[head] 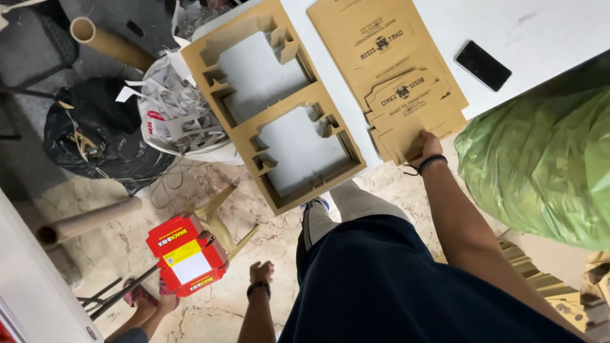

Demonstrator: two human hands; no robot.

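Your right hand (427, 147) was closed on the near edge of the top flat brown die-cut cardboard box blank (416, 108), thumb over the top face; the fingers beneath were hidden, so how many sheets they pinched was unclear. That blank lay on a stack of larger brown printed cardboard sheets (368, 38) at the near edge of the white table (540, 28). To do it well, you needed to pinch one sheet only and draw it flat toward you, so the tabs did not catch on the sheet below. Left of the stack sat the brown cardboard waste frame with two cut-out windows (241, 124), overhanging the table edge. A black phone (483, 65) lay to the far right, a green plastic bag (546, 165) close right. Your left hand (261, 273) hung low, loosely curled and empty, near a red and yellow folded carton (187, 254) that another person held.
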